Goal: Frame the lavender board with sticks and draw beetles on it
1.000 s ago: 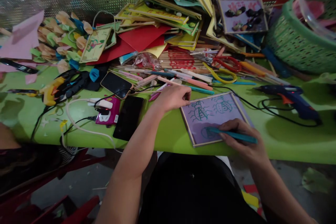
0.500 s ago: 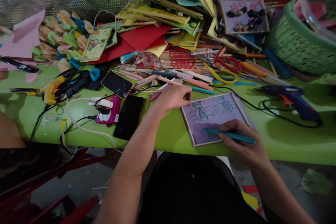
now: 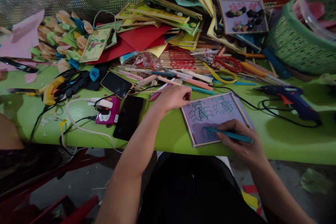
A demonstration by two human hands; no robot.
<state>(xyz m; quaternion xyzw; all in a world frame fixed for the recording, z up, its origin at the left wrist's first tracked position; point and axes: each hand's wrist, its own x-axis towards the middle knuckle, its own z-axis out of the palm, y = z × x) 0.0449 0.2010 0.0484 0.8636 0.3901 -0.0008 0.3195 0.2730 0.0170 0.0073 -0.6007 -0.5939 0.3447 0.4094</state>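
A purple card (image 3: 195,126) with a thin wooden stick frame lies at the front edge of the green table. Two green beetle drawings stand in its upper half, and a rounded outline shows lower left. My right hand (image 3: 240,143) is closed around a teal felt-tip pen (image 3: 236,136), its tip on that lower outline. At the card's upper left corner, my left hand (image 3: 174,96) rests with curled fingers, thumb side against the frame. Its fingertips are partly hidden.
Several pens (image 3: 194,82) and yellow-handled scissors (image 3: 220,75) lie behind the card. To the right are a blue glue gun (image 3: 291,98) with its cable and a green basket (image 3: 296,42). Phones (image 3: 128,117) and a pink power socket (image 3: 109,112) sit left. Framed cards (image 3: 157,14) are piled behind.
The pen and my right hand have shifted very slightly left over the lower outline. My left hand and the card stay in place.
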